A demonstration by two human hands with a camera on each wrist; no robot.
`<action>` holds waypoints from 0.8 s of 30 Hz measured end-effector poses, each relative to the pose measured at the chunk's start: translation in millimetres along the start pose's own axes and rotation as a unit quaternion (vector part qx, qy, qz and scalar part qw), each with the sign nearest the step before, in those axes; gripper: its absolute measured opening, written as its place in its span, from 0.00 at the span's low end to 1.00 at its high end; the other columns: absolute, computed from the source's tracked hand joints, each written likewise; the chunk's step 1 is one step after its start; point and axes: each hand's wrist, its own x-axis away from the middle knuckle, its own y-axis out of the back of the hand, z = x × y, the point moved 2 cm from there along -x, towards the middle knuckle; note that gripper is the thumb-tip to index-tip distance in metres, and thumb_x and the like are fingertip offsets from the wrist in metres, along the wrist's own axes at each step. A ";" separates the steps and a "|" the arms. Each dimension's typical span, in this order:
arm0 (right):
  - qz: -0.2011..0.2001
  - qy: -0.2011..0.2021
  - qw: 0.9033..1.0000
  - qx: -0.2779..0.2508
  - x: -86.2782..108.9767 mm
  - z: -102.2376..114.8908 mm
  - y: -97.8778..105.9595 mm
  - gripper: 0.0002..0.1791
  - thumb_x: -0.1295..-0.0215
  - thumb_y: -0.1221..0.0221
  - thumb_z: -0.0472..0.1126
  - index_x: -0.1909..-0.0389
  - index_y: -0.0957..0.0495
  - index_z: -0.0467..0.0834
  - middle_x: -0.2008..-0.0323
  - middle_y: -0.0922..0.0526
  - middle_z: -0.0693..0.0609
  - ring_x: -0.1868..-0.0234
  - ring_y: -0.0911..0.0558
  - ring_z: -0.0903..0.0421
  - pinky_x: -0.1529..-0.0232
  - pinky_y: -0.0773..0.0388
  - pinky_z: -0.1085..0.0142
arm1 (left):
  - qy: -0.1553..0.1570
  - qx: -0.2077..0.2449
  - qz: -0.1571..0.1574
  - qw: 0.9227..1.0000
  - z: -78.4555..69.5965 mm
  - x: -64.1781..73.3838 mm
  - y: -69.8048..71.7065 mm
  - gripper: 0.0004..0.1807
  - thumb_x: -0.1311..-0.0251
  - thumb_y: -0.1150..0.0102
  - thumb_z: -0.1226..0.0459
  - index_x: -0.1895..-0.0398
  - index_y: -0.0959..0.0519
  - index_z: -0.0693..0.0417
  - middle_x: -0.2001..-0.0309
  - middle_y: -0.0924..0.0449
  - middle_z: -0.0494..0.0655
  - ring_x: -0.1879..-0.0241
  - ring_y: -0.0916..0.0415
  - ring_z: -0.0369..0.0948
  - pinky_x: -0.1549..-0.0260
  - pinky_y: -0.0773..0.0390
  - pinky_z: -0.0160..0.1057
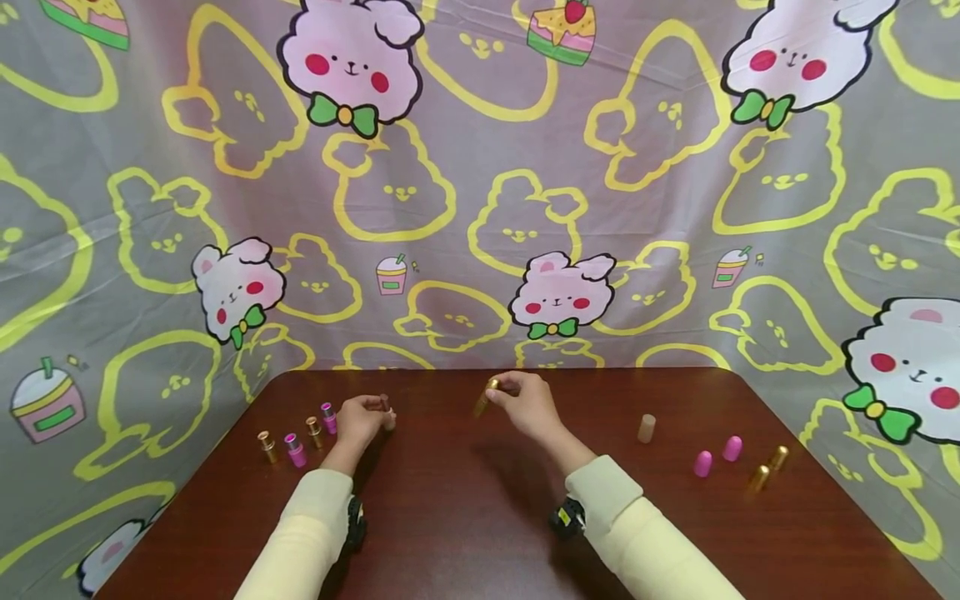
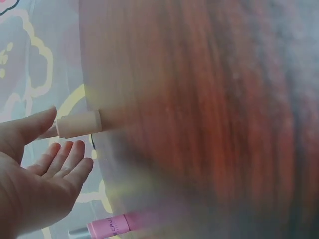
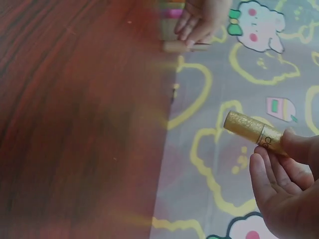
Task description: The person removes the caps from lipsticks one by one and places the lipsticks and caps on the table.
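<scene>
My left hand [image 1: 362,421] is at a beige lipstick tube [image 1: 389,419] that stands on the table with its brown top exposed. In the left wrist view, that tube [image 2: 79,124] lies between the thumb and the spread, relaxed fingers, with a small gap on the finger side. Held above the table, a glittery gold lipstick [image 3: 244,127] is pinched by my right hand [image 1: 531,406]; dark lettering shows near its thumb. Left of the left hand stand two gold lipsticks [image 1: 267,447] and two pink lipsticks [image 1: 295,450], uncapped.
On the right of the brown table [image 1: 450,533] stand a beige cap [image 1: 647,428], two pink caps [image 1: 702,464] and two gold caps [image 1: 760,477]. A patterned cloth [image 1: 450,200] hangs behind the far edge and along the sides.
</scene>
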 end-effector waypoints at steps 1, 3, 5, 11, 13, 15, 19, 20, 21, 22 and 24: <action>-0.008 -0.003 1.000 -0.007 0.1 1.0 3.6 0.06 0.39 0.34 0.36 0.62 0.15 0.39 0.66 0.14 0.51 0.61 0.16 0.53 0.62 0.20 0.60 | 0.000 0.008 0.002 1.000 -1.1 0.0 0.3 0.18 0.54 0.28 0.68 0.59 0.18 0.70 0.63 0.16 0.60 0.60 0.21 0.55 0.60 0.24 0.46; -0.021 -0.008 0.999 -0.030 0.3 2.8 10.0 0.07 0.39 0.34 0.35 0.61 0.16 0.38 0.66 0.14 0.49 0.61 0.16 0.52 0.63 0.19 0.61 | -0.004 0.024 0.006 1.000 -3.1 -0.1 0.9 0.19 0.54 0.28 0.69 0.57 0.19 0.70 0.61 0.17 0.62 0.58 0.21 0.55 0.58 0.24 0.46; -0.034 -0.015 0.997 -0.064 0.4 4.4 15.4 0.07 0.40 0.34 0.33 0.61 0.16 0.36 0.65 0.14 0.46 0.61 0.16 0.51 0.62 0.19 0.61 | -0.009 0.036 0.007 0.999 -4.5 -0.4 2.0 0.21 0.53 0.28 0.69 0.55 0.20 0.71 0.59 0.17 0.63 0.57 0.21 0.56 0.57 0.24 0.47; -0.052 -0.025 0.983 -0.174 2.3 8.3 28.8 0.11 0.39 0.37 0.29 0.56 0.19 0.29 0.61 0.16 0.38 0.63 0.16 0.50 0.58 0.18 0.59 | -0.001 0.080 -0.003 0.997 -9.0 0.3 8.1 0.25 0.50 0.29 0.67 0.49 0.22 0.72 0.55 0.19 0.66 0.53 0.21 0.57 0.52 0.24 0.49; -0.057 -0.035 0.978 -0.197 4.0 9.4 33.1 0.12 0.38 0.37 0.29 0.54 0.20 0.29 0.59 0.17 0.38 0.64 0.16 0.52 0.57 0.18 0.59 | 0.001 0.097 -0.007 0.995 -12.4 2.4 10.5 0.26 0.50 0.29 0.66 0.49 0.22 0.71 0.54 0.19 0.65 0.53 0.21 0.57 0.51 0.25 0.49; -0.061 -0.045 0.973 -0.220 5.5 10.1 37.3 0.13 0.37 0.38 0.30 0.53 0.20 0.29 0.58 0.17 0.39 0.64 0.16 0.53 0.57 0.18 0.61 | -0.002 0.113 -0.016 0.993 -16.9 4.4 12.7 0.26 0.52 0.28 0.64 0.50 0.21 0.71 0.54 0.18 0.64 0.53 0.21 0.55 0.52 0.24 0.47; -0.066 -0.066 0.959 -0.269 8.3 12.5 44.2 0.14 0.35 0.39 0.31 0.50 0.22 0.29 0.58 0.17 0.42 0.63 0.16 0.56 0.57 0.19 0.64 | -0.013 0.143 -0.030 0.989 -26.8 9.1 14.4 0.26 0.51 0.28 0.64 0.50 0.22 0.70 0.51 0.20 0.65 0.50 0.22 0.55 0.50 0.25 0.47; -0.068 -0.069 0.954 -0.283 9.0 13.4 45.4 0.15 0.35 0.40 0.31 0.50 0.23 0.29 0.58 0.18 0.43 0.63 0.16 0.56 0.57 0.19 0.64 | -0.014 0.153 -0.034 0.987 -28.9 9.6 14.1 0.26 0.50 0.28 0.65 0.49 0.22 0.70 0.50 0.21 0.66 0.49 0.23 0.56 0.49 0.25 0.47; -0.069 -0.071 0.950 -0.297 9.7 14.5 46.4 0.15 0.34 0.40 0.31 0.49 0.23 0.28 0.58 0.18 0.43 0.63 0.16 0.57 0.56 0.19 0.63 | -0.017 0.165 -0.036 0.985 -31.9 10.7 13.4 0.25 0.49 0.29 0.67 0.48 0.23 0.71 0.49 0.22 0.67 0.48 0.23 0.56 0.48 0.25 0.47; -0.071 -0.074 0.944 -0.313 10.3 15.4 47.3 0.16 0.34 0.40 0.31 0.48 0.24 0.27 0.58 0.18 0.44 0.63 0.16 0.58 0.55 0.19 0.63 | -0.018 0.180 -0.034 0.983 -33.8 11.0 12.5 0.25 0.48 0.30 0.68 0.47 0.23 0.71 0.47 0.23 0.67 0.46 0.25 0.57 0.46 0.27 0.48; -0.071 -0.078 0.933 -0.344 11.3 17.4 48.4 0.17 0.34 0.41 0.31 0.47 0.26 0.26 0.57 0.18 0.45 0.63 0.16 0.57 0.52 0.20 0.60 | -0.023 0.203 -0.037 0.978 -38.2 11.4 10.5 0.25 0.47 0.31 0.69 0.45 0.24 0.71 0.46 0.23 0.67 0.44 0.26 0.56 0.45 0.27 0.48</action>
